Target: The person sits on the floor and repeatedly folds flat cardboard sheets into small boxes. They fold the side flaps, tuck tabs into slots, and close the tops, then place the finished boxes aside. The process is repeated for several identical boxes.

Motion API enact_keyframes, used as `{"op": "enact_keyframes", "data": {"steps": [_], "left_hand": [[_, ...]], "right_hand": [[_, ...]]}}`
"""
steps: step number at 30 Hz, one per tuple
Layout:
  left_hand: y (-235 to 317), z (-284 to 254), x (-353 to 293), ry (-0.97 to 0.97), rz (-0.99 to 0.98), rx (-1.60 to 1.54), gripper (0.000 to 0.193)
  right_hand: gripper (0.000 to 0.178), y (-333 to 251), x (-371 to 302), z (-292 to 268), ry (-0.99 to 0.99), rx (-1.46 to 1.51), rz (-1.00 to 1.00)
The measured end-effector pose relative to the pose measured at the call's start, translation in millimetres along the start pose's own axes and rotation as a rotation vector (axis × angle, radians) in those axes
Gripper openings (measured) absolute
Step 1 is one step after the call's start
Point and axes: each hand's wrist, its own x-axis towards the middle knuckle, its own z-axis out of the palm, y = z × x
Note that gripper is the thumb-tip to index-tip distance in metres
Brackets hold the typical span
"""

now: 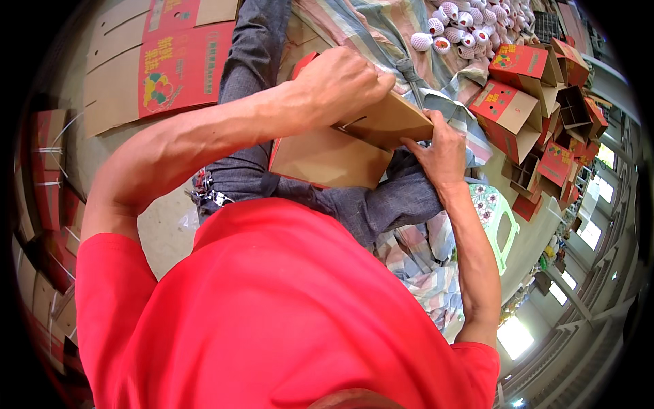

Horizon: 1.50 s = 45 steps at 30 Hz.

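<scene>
A cardboard box (pixel 332 158), plain brown on the faces toward me and red along its edges, rests across my lap, partly folded. One brown panel (pixel 388 121) stands raised at its far right, with a short dark slit near its left end. My left hand (pixel 347 85) is closed in a fist at the top of that panel; its fingertips are hidden behind the knuckles. At the panel's right corner my right hand (pixel 441 151) grips the edge, thumb on the near side and fingers behind.
Flat red-and-brown cartons (pixel 180 71) lie at the far left. Strapped carton stacks (pixel 51 163) stand along the left. Fruits in foam nets (pixel 470 27) sit on a striped cloth (pixel 388 34) far right, near opened boxes (pixel 507 112). A green-and-white plastic stool (pixel 503 235) is at my right.
</scene>
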Motion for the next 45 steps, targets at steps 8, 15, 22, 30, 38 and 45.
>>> {"op": "enact_keyframes", "data": {"steps": [8, 15, 22, 30, 38, 45], "left_hand": [[16.3, 4.4, -18.9, 0.023, -0.043, 0.124, 0.019], [33.8, 28.0, -57.9, -0.085, -0.044, 0.140, 0.054], [19.7, 48.3, -87.2, -0.303, 0.037, -0.201, 0.112], [18.7, 33.1, -65.6, -0.419, 0.010, -0.212, 0.092], [26.8, 70.6, -16.9, 0.115, -0.102, -0.132, 0.074], [15.7, 89.1, -7.1, 0.132, -0.153, -0.288, 0.068]], "right_hand": [[0.069, -22.0, -13.6, 5.7, -0.018, -0.087, 0.087], [0.089, -28.5, -35.3, 40.0, -0.152, -0.009, -0.005], [0.085, -20.6, -38.2, 90.1, -0.067, 0.174, 0.031], [0.060, -17.9, 26.2, 133.4, 0.293, -0.013, 0.075], [0.056, -22.0, 24.2, 135.8, 0.346, 0.041, 0.053], [0.058, -13.0, 39.6, 132.4, 0.335, 0.008, 0.074]]}}
